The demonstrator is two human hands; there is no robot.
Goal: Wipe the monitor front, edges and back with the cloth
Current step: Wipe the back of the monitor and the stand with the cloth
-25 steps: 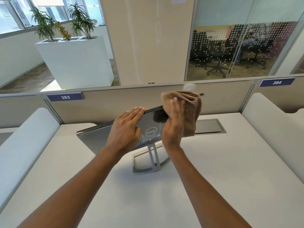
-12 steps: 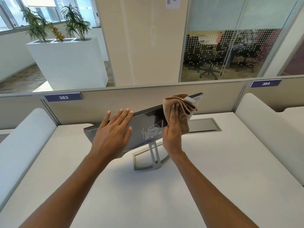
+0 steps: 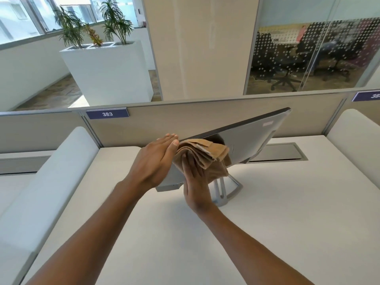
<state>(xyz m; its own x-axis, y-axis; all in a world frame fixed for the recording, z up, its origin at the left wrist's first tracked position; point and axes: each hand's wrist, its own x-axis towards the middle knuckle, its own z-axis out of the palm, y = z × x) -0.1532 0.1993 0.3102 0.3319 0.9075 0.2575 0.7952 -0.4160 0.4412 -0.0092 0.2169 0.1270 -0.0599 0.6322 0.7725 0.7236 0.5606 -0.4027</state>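
Monitor (image 3: 253, 136) stood tilted on the worktop (image 3: 277, 212), back toward the viewer. Left hand (image 3: 158, 159) lay flat-fingered on its top edge; right hand (image 3: 195, 179) pressed the folded cloth (image 3: 207, 153) against the back with straight fingers (image 3: 191, 167). Risk: hard, uneven pushing could tip the monitor over.

White desk (image 3: 267, 223) fills 6 o'clock. Grey cable hatch (image 3: 287, 154) set flush in it at 3 o'clock. Beige partition (image 3: 164, 120) runs across the far edge; blue tag "383" (image 3: 107, 114) at 10 o'clock, a second blue tag (image 3: 368, 96) cut by the frame at 2 o'clock. White side screens at 9 o'clock (image 3: 51, 182) and 3 o'clock (image 3: 353, 136). Beyond: cream column (image 3: 199, 48) at 12 o'clock, white planter (image 3: 107, 73) with green plants (image 3: 72, 27) at 11 o'clock, windows (image 3: 20, 19) far left. Dotted glass wall (image 3: 308, 38) at 1 o'clock, black office chairs (image 3: 284, 64) behind it.
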